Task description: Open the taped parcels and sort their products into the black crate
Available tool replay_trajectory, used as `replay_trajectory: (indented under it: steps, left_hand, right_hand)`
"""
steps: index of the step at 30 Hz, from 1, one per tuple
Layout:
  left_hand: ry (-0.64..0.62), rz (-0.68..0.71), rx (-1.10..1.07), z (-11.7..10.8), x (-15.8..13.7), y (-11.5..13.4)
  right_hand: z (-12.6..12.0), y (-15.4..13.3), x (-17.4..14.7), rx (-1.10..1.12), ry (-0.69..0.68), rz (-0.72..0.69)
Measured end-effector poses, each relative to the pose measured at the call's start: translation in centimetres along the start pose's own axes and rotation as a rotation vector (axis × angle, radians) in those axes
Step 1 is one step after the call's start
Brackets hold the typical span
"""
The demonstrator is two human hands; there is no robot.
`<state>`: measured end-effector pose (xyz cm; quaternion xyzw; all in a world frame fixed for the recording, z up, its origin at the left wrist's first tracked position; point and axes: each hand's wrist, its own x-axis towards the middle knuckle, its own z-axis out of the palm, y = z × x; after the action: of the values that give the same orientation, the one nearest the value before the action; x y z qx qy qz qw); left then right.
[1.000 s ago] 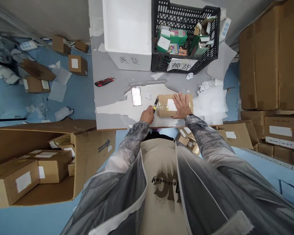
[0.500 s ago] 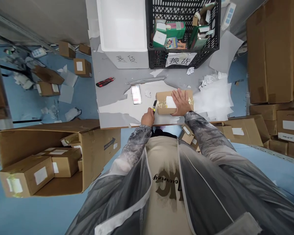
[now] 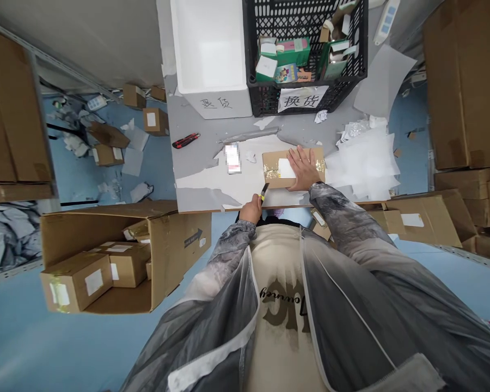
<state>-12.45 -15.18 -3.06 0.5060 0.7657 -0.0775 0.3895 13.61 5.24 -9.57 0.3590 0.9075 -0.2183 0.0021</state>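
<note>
A small brown cardboard box, with clear tape and a white label, lies near the table's front edge. My right hand rests flat on its right part, fingers spread, partly covering the label. My left hand is closed around a yellow and black utility knife. The knife's tip points at the box's near left corner; whether it touches cannot be told. Left of the box is a phone-like rectangle with a blurred face.
A red and black utility knife lies at left on the table. Behind stand a white bin and a black crate holding small boxes. White sheets are piled at right. A large open carton with boxes stands lower left.
My left hand has drawn the knife from the box's left end toward its near left corner. The box has turned slightly under my right hand. My view has shifted a little left.
</note>
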Motion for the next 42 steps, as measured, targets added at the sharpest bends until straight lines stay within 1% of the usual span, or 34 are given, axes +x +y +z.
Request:
replay_trajectory:
  steps: [2,3,6,9,12,16,19,23,27,31,36,42]
  left_hand:
    - [0.025,-0.009,-0.056,0.5,-0.6,-0.6]
    - [0.037,-0.023,-0.120,0.6,-0.8,-0.9]
    - [0.075,-0.075,-0.400,0.4,-0.8,-1.8]
    - [0.128,-0.092,-0.632,-0.6,0.1,-2.3]
    - [0.132,-0.031,-0.741,-1.6,2.0,-1.8]
    - [0.150,0.094,-0.726,-2.7,4.4,-0.7]
    - [0.160,0.105,-0.712,-3.1,5.2,-0.4]
    - [0.203,0.073,-0.716,-2.9,5.2,-0.4]
    - [0.236,0.051,-0.726,-2.5,5.4,-0.2]
    - [0.226,0.077,-0.691,-2.4,5.6,-0.3]
    - [0.232,0.115,-0.660,-1.9,5.4,-1.1]
    - [0.188,0.098,-0.615,-1.1,4.3,-1.8]
  right_hand:
    - [0.0,0.1,0.2,0.007,0.003,-0.005]
    - [0.0,0.1,0.2,0.009,0.005,-0.010]
    - [-0.1,0.3,0.4,0.018,0.005,-0.031]
    - [-0.1,0.4,0.4,0.018,0.002,-0.037]
    - [0.2,0.4,0.3,0.006,0.026,-0.034]
    - [0.6,0.3,0.2,0.012,0.059,-0.033]
    - [0.5,0.2,0.3,0.039,0.061,-0.016]
    - [0.2,-0.1,0.5,0.083,0.058,0.009]
    - [0.2,-0.1,0.6,0.106,0.065,0.006]
    - [0.3,-0.1,0.6,0.099,0.065,0.005]
    - [0.2,-0.3,0.5,0.089,0.058,0.010]
    - [0.0,-0.3,0.5,0.131,0.074,0.020]
